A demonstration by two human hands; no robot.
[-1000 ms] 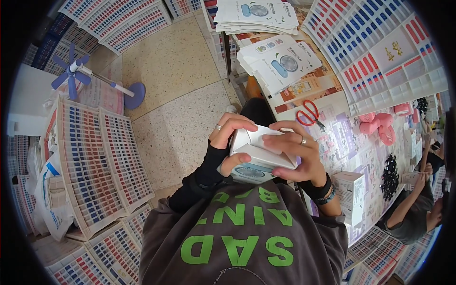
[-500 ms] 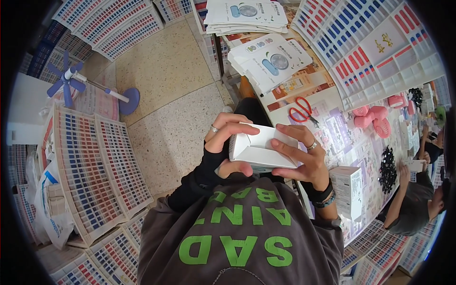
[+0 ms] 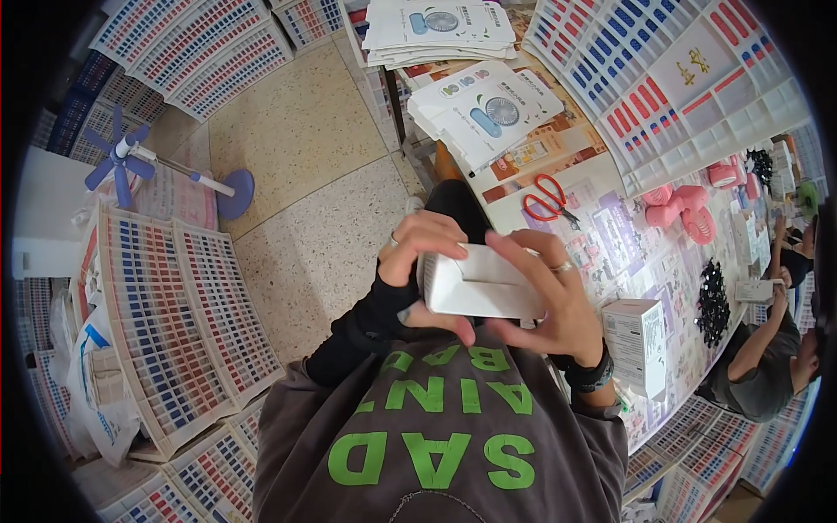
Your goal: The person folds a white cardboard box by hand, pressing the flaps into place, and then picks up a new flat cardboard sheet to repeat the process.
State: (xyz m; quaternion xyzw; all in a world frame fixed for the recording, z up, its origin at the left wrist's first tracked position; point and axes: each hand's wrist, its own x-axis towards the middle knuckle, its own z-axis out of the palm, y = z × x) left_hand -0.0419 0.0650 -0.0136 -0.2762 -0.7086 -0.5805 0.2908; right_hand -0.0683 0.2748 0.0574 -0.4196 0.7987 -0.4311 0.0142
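Note:
In front of my chest is a small white cardboard box (image 3: 488, 295), held level in both hands. Its upturned side looks flat, with a flap edge running across it. My left hand (image 3: 417, 272) grips the left end, fingers over the far edge and thumb at the near side. My right hand (image 3: 562, 296), slightly blurred, is around the right end, with its fingers along the far edge and its thumb low at the near edge. A finished-looking white box (image 3: 634, 347) stands on the table just right of my right wrist.
Red-handled scissors (image 3: 545, 200) and flat printed cartons (image 3: 488, 113) lie on the table (image 3: 610, 248). Pink fans (image 3: 684, 212), a heap of small black parts (image 3: 712, 305) and a white rack (image 3: 663, 96) stand beyond. A co-worker (image 3: 758, 366) sits at right; a purple fan (image 3: 120, 161) stands left.
The box's open flaps have folded down, so its upper side now looks flat. My right hand's fingers have moved from inside the opening to the box's far edge.

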